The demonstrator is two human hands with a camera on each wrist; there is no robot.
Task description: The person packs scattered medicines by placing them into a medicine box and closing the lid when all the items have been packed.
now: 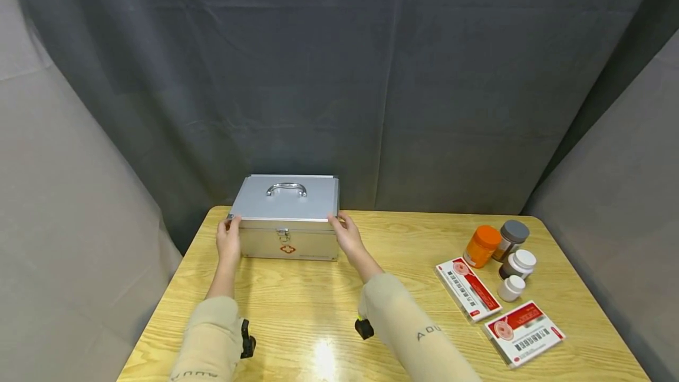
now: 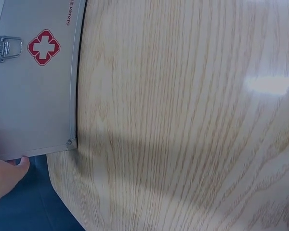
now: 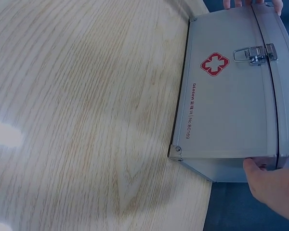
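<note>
A silver metal first-aid box (image 1: 313, 244) with a red cross emblem stands at the back left of the wooden table, its lid (image 1: 254, 202) down. A metal carrying handle (image 1: 287, 186) lies on top and a latch (image 3: 256, 55) sits at the front seam. My left hand (image 1: 229, 244) grips the box at its left front corner, near the lid seam. At the opposite front corner my right hand (image 1: 350, 239) holds it, the thumb against the edge in the right wrist view. The fingers around the right side are mostly hidden there.
On the right stand an orange bottle (image 1: 482, 246), a grey-capped bottle (image 1: 511, 237) and two white-capped bottles. Two red-and-white medicine boxes, one farther back (image 1: 469, 290) and one nearer (image 1: 525, 335), lie beside them. A dark curtain (image 1: 318, 75) hangs close behind the table.
</note>
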